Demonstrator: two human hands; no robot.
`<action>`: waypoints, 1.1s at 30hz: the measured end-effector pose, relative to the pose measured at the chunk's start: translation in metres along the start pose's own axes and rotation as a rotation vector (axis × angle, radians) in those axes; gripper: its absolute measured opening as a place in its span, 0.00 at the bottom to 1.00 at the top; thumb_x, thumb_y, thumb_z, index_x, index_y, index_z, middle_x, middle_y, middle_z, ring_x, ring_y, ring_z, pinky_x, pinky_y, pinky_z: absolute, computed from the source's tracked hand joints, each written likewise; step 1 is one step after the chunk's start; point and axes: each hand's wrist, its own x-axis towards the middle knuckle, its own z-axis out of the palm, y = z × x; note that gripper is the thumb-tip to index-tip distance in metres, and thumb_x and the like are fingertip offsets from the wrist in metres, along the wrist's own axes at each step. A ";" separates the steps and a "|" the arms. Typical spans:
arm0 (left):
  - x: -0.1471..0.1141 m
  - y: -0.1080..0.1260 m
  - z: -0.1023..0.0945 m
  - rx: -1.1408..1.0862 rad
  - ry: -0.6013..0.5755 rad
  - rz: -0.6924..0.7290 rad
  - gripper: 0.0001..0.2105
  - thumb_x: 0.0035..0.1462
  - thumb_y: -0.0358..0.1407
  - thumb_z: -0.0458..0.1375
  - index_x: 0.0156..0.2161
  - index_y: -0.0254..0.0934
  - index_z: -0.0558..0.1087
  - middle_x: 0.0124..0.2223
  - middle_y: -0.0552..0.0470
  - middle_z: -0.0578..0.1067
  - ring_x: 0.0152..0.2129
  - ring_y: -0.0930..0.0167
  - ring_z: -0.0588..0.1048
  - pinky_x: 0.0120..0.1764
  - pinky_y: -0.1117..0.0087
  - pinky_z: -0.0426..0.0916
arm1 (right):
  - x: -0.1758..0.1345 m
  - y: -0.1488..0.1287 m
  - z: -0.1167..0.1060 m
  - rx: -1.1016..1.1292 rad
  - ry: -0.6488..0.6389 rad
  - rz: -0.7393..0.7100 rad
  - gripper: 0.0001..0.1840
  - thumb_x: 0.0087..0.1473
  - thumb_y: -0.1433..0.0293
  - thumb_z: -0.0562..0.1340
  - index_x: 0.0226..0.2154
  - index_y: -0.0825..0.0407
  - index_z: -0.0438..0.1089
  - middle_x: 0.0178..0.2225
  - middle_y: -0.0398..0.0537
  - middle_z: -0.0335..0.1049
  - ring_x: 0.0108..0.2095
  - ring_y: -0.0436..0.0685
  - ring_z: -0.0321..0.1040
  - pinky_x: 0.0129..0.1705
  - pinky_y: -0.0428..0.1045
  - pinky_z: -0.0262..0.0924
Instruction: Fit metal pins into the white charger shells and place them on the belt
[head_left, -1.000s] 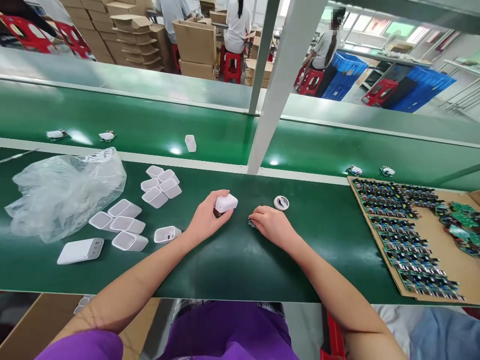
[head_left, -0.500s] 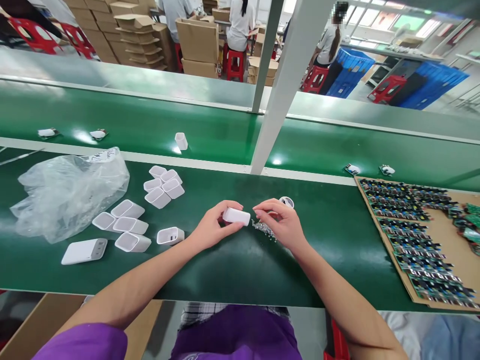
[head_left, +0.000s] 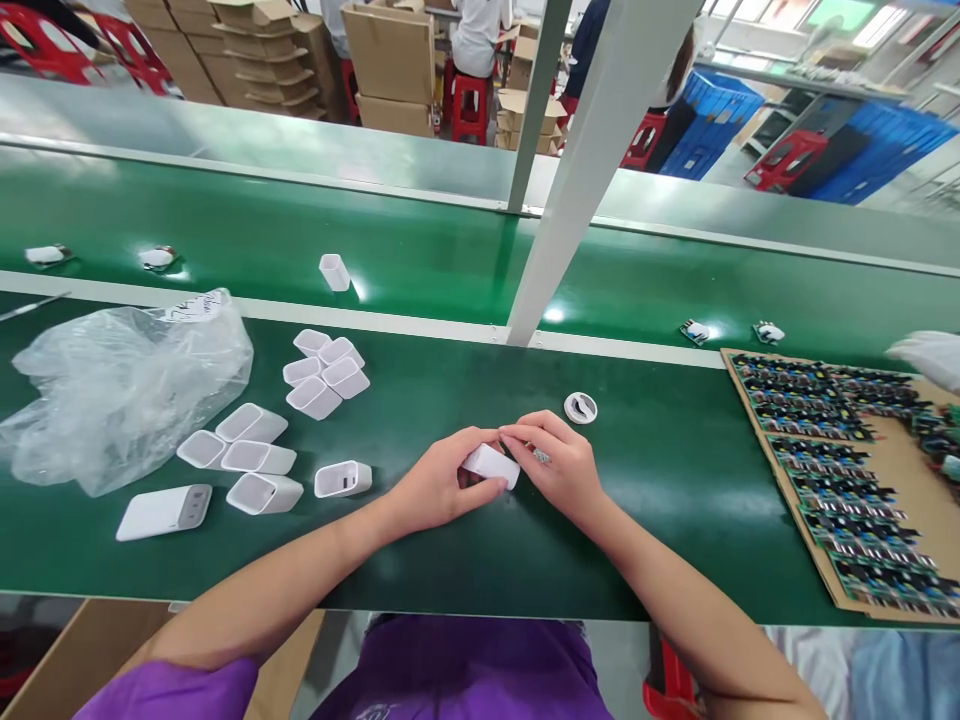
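Note:
My left hand (head_left: 439,485) is closed around a small white plastic charger casing (head_left: 491,464), which is tilted down to the right. The fingers of my right hand (head_left: 562,470) are pinched together at the casing's upper right end. Whatever they hold is too small to make out. Under my right hand lie tiny clear pieces (head_left: 541,456), mostly hidden by it. Just beyond them is a small round white container (head_left: 580,407) with something dark inside. To the left stand several open white casings (head_left: 259,457), one casing with port slots (head_left: 343,480), and a larger white block with ports (head_left: 163,512).
A clear plastic bag (head_left: 127,390) lies at the left. On the right, a cardboard sheet (head_left: 900,500) bears rows of circuit boards. Behind the worktop runs a green belt (head_left: 435,250) with a casing (head_left: 334,272) and small boards. A white post (head_left: 570,170) rises mid-view.
My right hand has moved from the clear pieces to the casing's end, and the casing has tilted. Items on the belt have shifted left. A blurred white shape has appeared at the right edge.

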 end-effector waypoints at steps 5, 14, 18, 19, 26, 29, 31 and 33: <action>0.001 0.001 -0.001 0.089 0.032 0.036 0.17 0.54 0.39 0.58 0.48 0.37 0.70 0.40 0.51 0.74 0.28 0.73 0.70 0.31 0.73 0.66 | -0.002 0.003 0.003 -0.093 -0.003 -0.059 0.06 0.58 0.76 0.60 0.35 0.53 0.73 0.31 0.47 0.71 0.29 0.49 0.69 0.30 0.44 0.66; 0.004 -0.003 -0.004 0.107 0.122 -0.162 0.15 0.50 0.45 0.60 0.38 0.38 0.71 0.30 0.56 0.74 0.25 0.73 0.70 0.27 0.74 0.64 | 0.009 -0.023 -0.012 0.183 -0.070 0.183 0.06 0.56 0.75 0.62 0.32 0.51 0.75 0.32 0.44 0.72 0.31 0.49 0.69 0.33 0.44 0.67; 0.003 -0.002 -0.005 0.083 0.132 -0.129 0.17 0.51 0.47 0.59 0.43 0.39 0.71 0.35 0.55 0.75 0.28 0.73 0.71 0.30 0.74 0.66 | 0.004 -0.026 -0.005 0.218 -0.037 0.211 0.06 0.56 0.75 0.62 0.33 0.50 0.75 0.32 0.44 0.73 0.32 0.50 0.70 0.35 0.45 0.68; 0.002 -0.001 -0.005 0.054 0.112 -0.127 0.18 0.51 0.47 0.59 0.44 0.39 0.71 0.35 0.55 0.75 0.28 0.73 0.71 0.30 0.74 0.66 | 0.002 -0.025 -0.003 0.216 -0.024 0.208 0.06 0.56 0.75 0.62 0.33 0.50 0.75 0.33 0.45 0.73 0.32 0.50 0.70 0.35 0.46 0.68; -0.003 -0.001 -0.002 -0.264 -0.019 -0.173 0.27 0.56 0.40 0.56 0.60 0.38 0.61 0.28 0.56 0.74 0.23 0.73 0.74 0.31 0.71 0.72 | -0.002 -0.021 -0.003 0.197 0.061 0.175 0.07 0.55 0.76 0.63 0.34 0.49 0.76 0.32 0.45 0.73 0.32 0.50 0.70 0.33 0.45 0.68; -0.005 -0.001 -0.002 -0.134 0.036 -0.157 0.27 0.55 0.40 0.57 0.60 0.38 0.63 0.26 0.57 0.75 0.22 0.73 0.74 0.31 0.73 0.72 | -0.003 -0.023 -0.004 0.167 0.082 0.127 0.08 0.55 0.77 0.63 0.34 0.50 0.75 0.33 0.45 0.73 0.32 0.50 0.71 0.34 0.45 0.68; -0.005 0.000 -0.002 -0.038 0.075 -0.122 0.27 0.54 0.40 0.57 0.59 0.38 0.64 0.26 0.58 0.75 0.21 0.75 0.72 0.29 0.75 0.70 | -0.004 -0.024 -0.004 0.139 0.093 0.089 0.08 0.55 0.78 0.63 0.35 0.50 0.75 0.33 0.45 0.74 0.32 0.50 0.72 0.34 0.46 0.69; -0.005 0.002 -0.002 0.042 0.113 -0.089 0.27 0.53 0.41 0.57 0.58 0.37 0.66 0.26 0.58 0.74 0.20 0.76 0.70 0.28 0.77 0.68 | -0.004 -0.025 -0.005 0.118 0.102 0.055 0.09 0.54 0.79 0.63 0.35 0.50 0.75 0.34 0.45 0.74 0.33 0.50 0.72 0.35 0.45 0.70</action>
